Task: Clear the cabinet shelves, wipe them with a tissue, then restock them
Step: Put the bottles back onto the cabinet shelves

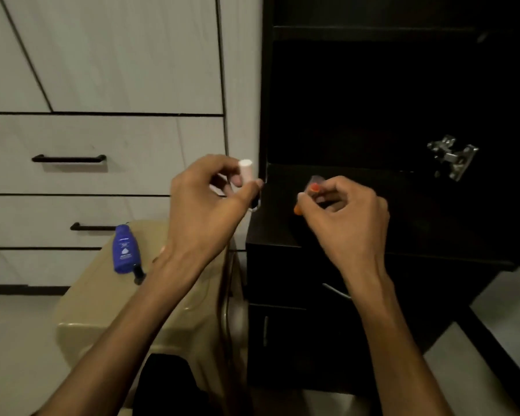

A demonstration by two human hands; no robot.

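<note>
One dark cabinet [403, 205] is standing open beyond both hands. One blue bottle [124, 249] is lying below the left hand [210, 205], which is pinching one upright white tube [246, 172]. The right hand [342, 217] is gripping one blurred orange-tipped item [312, 189].

We find a single head-worn, wide-angle view, looking forward and down from close range at the open dark wooden cabinet [373, 115] and the beige plastic stool [102, 310] beside it.
</note>
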